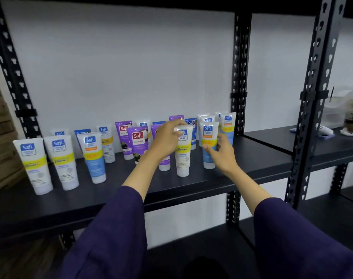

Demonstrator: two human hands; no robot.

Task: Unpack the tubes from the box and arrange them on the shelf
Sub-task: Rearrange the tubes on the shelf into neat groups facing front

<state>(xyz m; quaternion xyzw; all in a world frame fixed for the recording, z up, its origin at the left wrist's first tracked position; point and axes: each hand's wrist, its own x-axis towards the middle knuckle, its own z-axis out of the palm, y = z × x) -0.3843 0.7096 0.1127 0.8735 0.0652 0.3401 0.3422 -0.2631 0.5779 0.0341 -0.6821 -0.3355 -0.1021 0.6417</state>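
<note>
At the far left edge, stacked cardboard boxes (1,125) stand beside the black metal rack. On the dark shelf (111,190) the tubes stand on their caps in loose rows. Nearest the left are two white tubes with yellow bands (33,166), side by side, then a white-and-blue tube with an orange stripe (94,157) just to their right. Behind these, smaller-looking tubes line the back row. Toward the middle stands a purple tube (138,144) marked Naturals, with another purple one behind it.

The left hand (167,140) reaches over the middle of the shelf, its fingers curled round the top of a white tube with a yellow band (183,156), which stands upright on the shelf. Just beside it stands a blue-and-yellow tube (209,146). The right hand (222,154) hovers at that tube with fingers spread and relaxed, holding nothing; whether it touches the tube cannot be told. Both sleeves (115,234) are dark purple. On the neighbouring shelf at the right lie small white items (325,130), too blurred to name.
</note>
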